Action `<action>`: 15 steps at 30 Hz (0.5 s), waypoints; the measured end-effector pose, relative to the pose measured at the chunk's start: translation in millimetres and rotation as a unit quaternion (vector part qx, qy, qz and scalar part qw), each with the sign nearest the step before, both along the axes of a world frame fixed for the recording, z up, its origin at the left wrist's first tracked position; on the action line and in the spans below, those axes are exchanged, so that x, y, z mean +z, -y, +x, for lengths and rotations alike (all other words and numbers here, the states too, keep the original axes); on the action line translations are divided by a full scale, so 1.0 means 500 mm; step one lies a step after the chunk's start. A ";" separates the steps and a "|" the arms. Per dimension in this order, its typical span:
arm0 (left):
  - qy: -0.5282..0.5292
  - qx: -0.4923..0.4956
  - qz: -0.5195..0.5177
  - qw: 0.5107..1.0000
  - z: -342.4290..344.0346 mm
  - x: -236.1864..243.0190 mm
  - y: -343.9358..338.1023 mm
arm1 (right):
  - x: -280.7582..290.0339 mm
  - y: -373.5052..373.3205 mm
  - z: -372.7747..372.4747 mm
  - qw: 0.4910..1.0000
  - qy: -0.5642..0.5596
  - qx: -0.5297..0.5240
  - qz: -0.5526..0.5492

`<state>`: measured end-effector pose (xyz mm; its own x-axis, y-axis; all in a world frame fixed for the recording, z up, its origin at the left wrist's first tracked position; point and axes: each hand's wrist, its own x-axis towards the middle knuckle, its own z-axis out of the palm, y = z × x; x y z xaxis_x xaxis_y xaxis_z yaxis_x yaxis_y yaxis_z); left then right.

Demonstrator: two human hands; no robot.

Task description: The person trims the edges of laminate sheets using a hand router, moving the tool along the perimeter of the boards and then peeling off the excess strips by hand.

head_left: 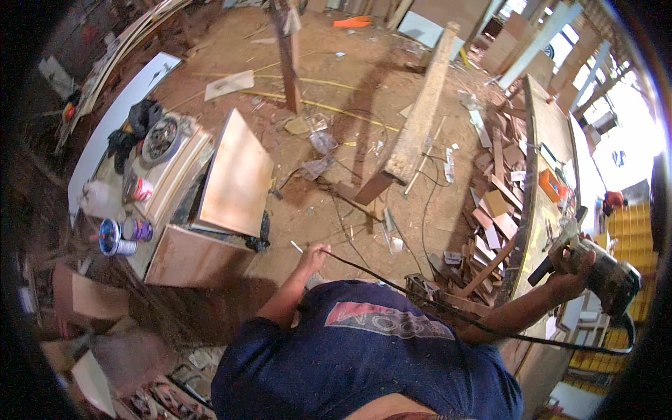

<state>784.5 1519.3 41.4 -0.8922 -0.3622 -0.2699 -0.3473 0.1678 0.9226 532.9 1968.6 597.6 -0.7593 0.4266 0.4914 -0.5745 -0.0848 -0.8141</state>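
My left hand (313, 257) is closed on a black cord (371, 274), with a short, thin white piece sticking out by the fingertips that I cannot make out clearly. The cord runs across my front to the right and loops up to a dark metal power tool (607, 276), which my right hand (568, 285) grips at the right, raised beside the long workbench (537, 147). Left of my left hand, two plywood panels, one pale (234, 175) and one browner (189, 259), lean by a stack of boards.
Paint cans (110, 236) and a round tub (159, 140) stand on the left stack. A long beam (413, 133) lies ahead beside a wooden post (287, 63). Offcuts (497, 227) are heaped along the bench, which holds an orange box (551, 185). Cords cross the dusty floor (315, 210).
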 end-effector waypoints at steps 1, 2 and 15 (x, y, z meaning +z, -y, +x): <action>0.036 0.008 -0.025 0.999 0.001 0.079 0.041 | -0.015 0.000 0.007 1.000 0.003 -0.005 0.017; 0.072 0.021 -0.052 0.996 0.001 0.137 0.087 | -0.032 0.011 0.012 1.000 0.020 -0.001 0.012; -0.196 0.016 -0.088 0.976 -0.144 0.510 0.263 | -0.168 0.215 -0.066 0.941 0.009 0.332 -0.068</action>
